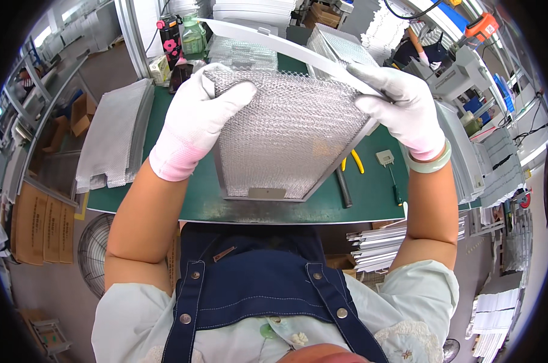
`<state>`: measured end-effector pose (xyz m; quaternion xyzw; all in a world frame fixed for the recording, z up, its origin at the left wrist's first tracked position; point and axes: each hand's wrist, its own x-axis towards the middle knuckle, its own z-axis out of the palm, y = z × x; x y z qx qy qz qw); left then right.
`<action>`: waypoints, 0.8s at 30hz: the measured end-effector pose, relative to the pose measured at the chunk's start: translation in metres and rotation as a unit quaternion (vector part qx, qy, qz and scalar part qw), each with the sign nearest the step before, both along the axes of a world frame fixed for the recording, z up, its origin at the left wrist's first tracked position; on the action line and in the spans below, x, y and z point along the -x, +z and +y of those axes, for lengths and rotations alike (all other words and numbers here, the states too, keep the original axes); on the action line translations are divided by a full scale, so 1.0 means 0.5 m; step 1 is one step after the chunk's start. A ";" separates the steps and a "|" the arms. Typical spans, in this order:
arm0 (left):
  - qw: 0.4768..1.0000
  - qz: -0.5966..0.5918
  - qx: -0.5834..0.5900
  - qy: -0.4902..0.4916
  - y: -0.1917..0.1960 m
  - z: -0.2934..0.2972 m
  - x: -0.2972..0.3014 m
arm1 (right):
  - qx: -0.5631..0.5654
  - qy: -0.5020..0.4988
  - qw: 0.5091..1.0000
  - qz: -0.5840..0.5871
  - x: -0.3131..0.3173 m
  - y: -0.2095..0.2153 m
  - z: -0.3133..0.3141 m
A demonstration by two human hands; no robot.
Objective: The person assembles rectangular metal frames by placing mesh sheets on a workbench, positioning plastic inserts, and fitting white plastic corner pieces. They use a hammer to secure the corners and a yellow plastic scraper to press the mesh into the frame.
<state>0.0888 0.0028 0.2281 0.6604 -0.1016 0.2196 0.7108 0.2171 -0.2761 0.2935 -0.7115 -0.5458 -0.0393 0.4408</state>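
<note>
A silvery metal mesh filter panel [280, 136] stands tilted over the green table, a grey frame round its sides and lower edge. My left hand [192, 115], in a white glove with a pink cuff, grips its upper left corner, thumb across the mesh. Long and pale, a frame strip [274, 43] slants above the mesh's bare top edge. My right hand [407, 103], also gloved, closes on the strip's right end at the filter's upper right corner. The strip's left end is apart from the mesh. Fingers behind the panel are hidden.
On the green table [195, 193] lie a dark rod [343, 189], yellow-handled pliers [356, 162] and a green-handled screwdriver [397, 192]. Mesh sheets [113, 133] are stacked at left, more panels [465, 151] at right. A green bottle [193, 37] and a flowered flask [170, 39] stand behind.
</note>
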 end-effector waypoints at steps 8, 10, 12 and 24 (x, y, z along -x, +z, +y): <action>1.000 -0.013 -0.002 0.004 0.010 -0.003 -0.002 | 0.046 -0.041 0.998 0.017 0.020 0.020 0.006; 1.000 0.006 -0.019 0.015 0.020 -0.004 0.008 | 0.033 -0.062 0.998 0.001 0.026 0.015 0.006; 0.996 0.056 -0.061 0.043 0.028 -0.015 0.050 | 0.002 -0.068 0.997 -0.020 0.061 0.015 -0.012; 0.987 0.155 0.017 0.023 -0.163 0.005 -0.038 | -0.027 -0.036 0.967 0.251 -0.008 -0.202 0.035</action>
